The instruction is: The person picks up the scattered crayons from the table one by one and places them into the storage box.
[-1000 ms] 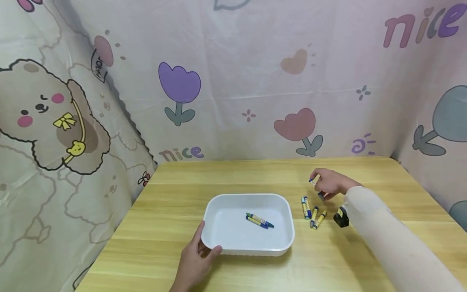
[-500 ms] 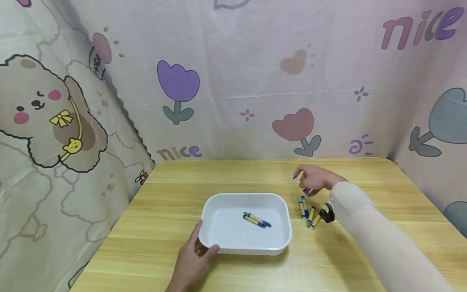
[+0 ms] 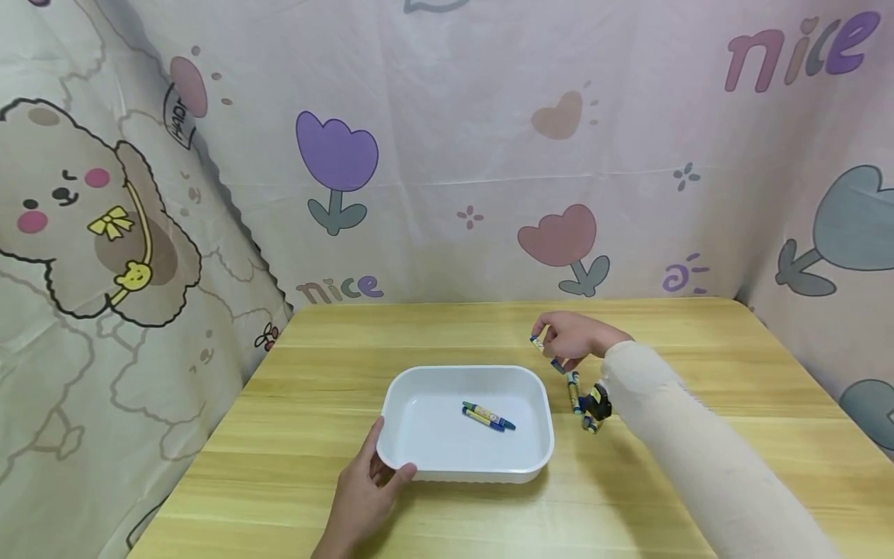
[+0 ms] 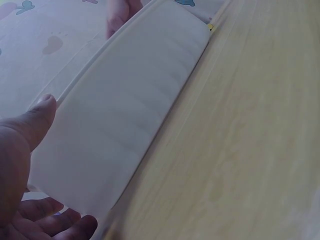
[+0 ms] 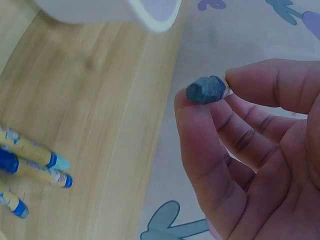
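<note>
Starting at the far left, we have the bear-print cloth [image 3: 91, 210] hanging beside the wooden table [image 3: 279, 419]. Next along, we find the left hand [image 3: 363, 493] gripping the near left corner of the white container [image 3: 426, 435]: thumb over the near rim, fingers round the left side, and the left wrist view shows us fingertips [image 4: 85, 227] curled in at that corner.

The white container sits on the table, wide and shallow with rounded corners, and we can see right down into it. What's inside? Two crayons, lying right of the middle! We have the green-ended crayon [image 3: 491, 416] behind and the blue-ended crayon [image 3: 482, 420] in front, close alongside and slanting the same way, yellow on both wrappers.

On we go, past the far right corner, and there's the held crayon [image 3: 537, 343], outside the container and pinched by the right hand [image 3: 576, 338]. The right wrist view gives us the close look: thumb and finger clamp it, a dark blue-green end facing us. How high it is, we can't quite tell.

Just right of the container, on the table, we spot the loose crayons [image 3: 573, 392], some tucked behind the black wrist device [image 3: 597, 402], so we can't count them all. Then the pale sleeve [image 3: 687, 435] runs down to the lower right, and beyond it we have the printed blue-grey flower [image 3: 855, 221].
</note>
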